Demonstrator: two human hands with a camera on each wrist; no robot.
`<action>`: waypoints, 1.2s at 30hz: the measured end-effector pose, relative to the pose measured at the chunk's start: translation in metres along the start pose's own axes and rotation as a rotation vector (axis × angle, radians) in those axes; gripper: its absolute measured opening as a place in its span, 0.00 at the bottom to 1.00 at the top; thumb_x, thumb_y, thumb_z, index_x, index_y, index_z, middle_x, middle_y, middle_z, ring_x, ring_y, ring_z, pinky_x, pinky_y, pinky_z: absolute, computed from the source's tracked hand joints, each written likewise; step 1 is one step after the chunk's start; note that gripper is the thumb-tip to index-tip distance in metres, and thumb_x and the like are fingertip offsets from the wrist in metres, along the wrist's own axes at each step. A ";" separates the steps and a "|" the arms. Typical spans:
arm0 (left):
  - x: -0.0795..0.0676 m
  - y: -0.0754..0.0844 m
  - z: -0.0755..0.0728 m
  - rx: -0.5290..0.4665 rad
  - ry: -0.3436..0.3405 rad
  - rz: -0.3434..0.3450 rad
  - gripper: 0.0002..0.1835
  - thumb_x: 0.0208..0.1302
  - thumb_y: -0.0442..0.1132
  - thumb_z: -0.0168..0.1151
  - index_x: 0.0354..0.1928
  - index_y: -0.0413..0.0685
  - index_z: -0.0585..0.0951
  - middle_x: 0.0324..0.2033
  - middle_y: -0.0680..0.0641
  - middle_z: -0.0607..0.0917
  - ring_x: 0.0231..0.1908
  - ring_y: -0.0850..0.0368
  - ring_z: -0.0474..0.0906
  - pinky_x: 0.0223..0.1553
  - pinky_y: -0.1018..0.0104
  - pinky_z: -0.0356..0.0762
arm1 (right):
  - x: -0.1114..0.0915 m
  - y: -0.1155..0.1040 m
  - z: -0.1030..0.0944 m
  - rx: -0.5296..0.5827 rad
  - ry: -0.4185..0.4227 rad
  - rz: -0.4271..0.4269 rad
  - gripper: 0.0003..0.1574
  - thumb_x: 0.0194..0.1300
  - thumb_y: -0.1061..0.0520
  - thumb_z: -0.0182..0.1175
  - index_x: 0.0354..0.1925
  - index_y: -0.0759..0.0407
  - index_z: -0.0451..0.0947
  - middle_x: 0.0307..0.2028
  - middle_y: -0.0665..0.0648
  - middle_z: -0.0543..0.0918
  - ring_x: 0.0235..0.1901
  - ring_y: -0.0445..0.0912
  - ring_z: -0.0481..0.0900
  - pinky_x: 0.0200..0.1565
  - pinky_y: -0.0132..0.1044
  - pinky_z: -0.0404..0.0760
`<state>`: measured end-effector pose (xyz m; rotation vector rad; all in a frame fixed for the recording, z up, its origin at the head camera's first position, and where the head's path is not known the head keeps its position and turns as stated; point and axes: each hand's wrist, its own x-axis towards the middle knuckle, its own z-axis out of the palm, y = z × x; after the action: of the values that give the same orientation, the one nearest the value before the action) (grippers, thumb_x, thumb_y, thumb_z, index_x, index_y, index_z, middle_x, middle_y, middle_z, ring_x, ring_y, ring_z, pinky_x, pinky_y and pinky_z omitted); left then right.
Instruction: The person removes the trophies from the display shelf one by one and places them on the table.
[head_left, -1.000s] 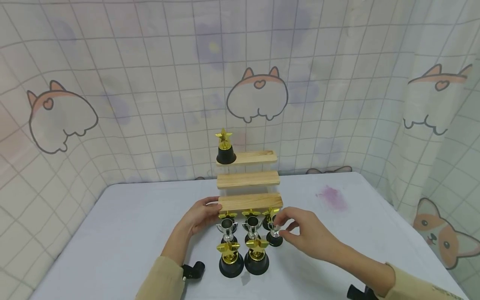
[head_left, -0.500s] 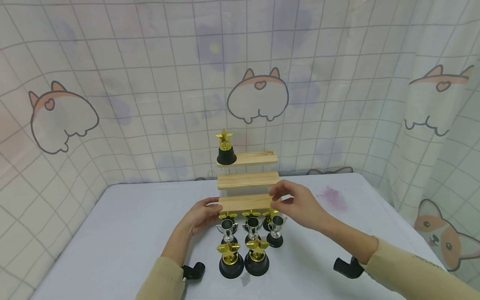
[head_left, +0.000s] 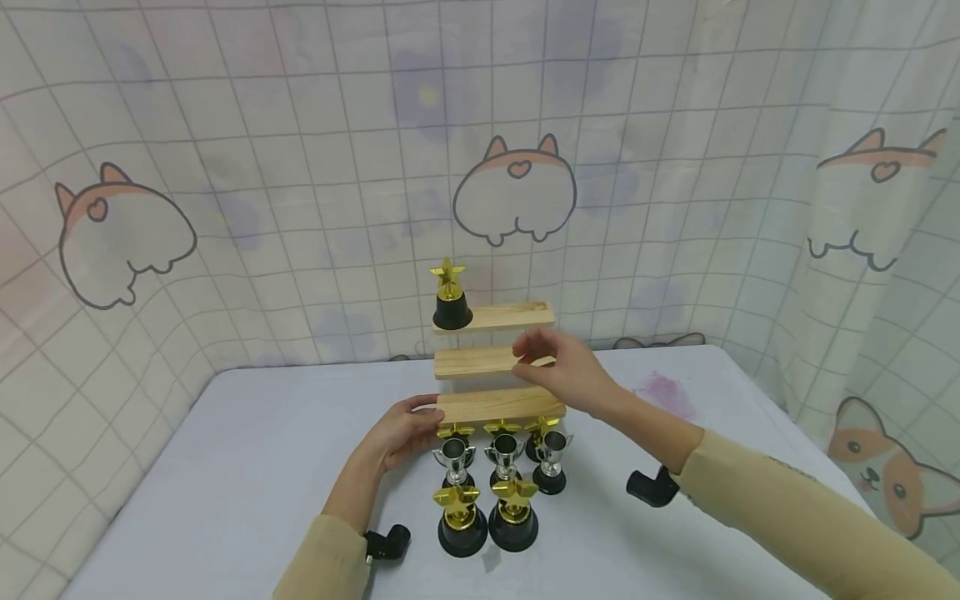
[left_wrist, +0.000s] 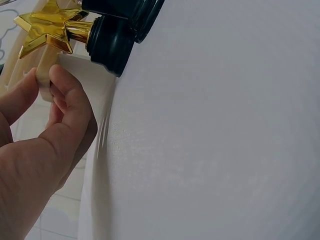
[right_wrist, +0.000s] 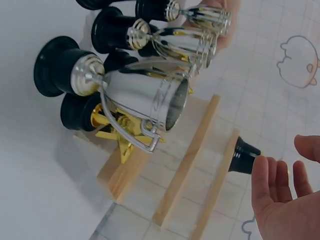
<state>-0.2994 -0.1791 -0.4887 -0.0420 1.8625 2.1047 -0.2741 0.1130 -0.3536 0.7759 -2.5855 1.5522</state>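
My left hand (head_left: 405, 429) pinches the left end of the lowest shelf of a three-step wooden display rack (head_left: 487, 406); in the left wrist view, thumb and fingers grip the shelf end (left_wrist: 45, 75). My right hand (head_left: 566, 375) is raised in front of the right end of the middle shelf (head_left: 472, 362), its fingers loosely bent with nothing between them. One gold star trophy (head_left: 450, 293) with a black base stands at the left of the top shelf. Before the rack stand silver cup trophies (head_left: 551, 458) and gold star trophies (head_left: 513, 521), all upright; the back stars are partly hidden.
A white cloth covers the table (head_left: 262, 475), with a pink stain (head_left: 663, 396) right of the rack. Behind hangs a gridded curtain (head_left: 337, 167) with cartoon dog prints. Black wrist cameras (head_left: 388, 542) sit on both wrists.
My right hand has left the rightmost silver cup and moved up and to the left, to the middle shelf. The left hand keeps its grip on the lowest shelf.
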 end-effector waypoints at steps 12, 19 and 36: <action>-0.001 -0.001 0.001 -0.014 0.006 -0.009 0.32 0.72 0.31 0.61 0.73 0.30 0.62 0.58 0.32 0.78 0.48 0.51 0.82 0.48 0.61 0.83 | 0.055 0.006 0.007 -0.001 0.022 0.012 0.22 0.68 0.56 0.70 0.56 0.62 0.77 0.51 0.59 0.82 0.52 0.51 0.81 0.53 0.46 0.82; 0.000 -0.001 0.000 -0.012 -0.002 -0.008 0.32 0.72 0.31 0.61 0.73 0.30 0.62 0.58 0.33 0.78 0.49 0.51 0.82 0.48 0.61 0.83 | 0.078 0.009 0.012 0.029 0.048 0.045 0.24 0.69 0.54 0.70 0.58 0.60 0.76 0.54 0.58 0.82 0.54 0.51 0.80 0.55 0.45 0.82; 0.002 -0.001 0.000 -0.013 0.006 -0.007 0.31 0.73 0.31 0.61 0.73 0.31 0.63 0.58 0.33 0.79 0.49 0.51 0.82 0.49 0.60 0.83 | 0.119 0.015 0.031 0.020 0.082 0.124 0.32 0.68 0.52 0.70 0.64 0.62 0.73 0.61 0.61 0.78 0.60 0.53 0.76 0.59 0.47 0.78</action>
<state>-0.3010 -0.1786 -0.4907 -0.0582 1.8496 2.1140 -0.3779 0.0454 -0.3489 0.5503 -2.6080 1.6076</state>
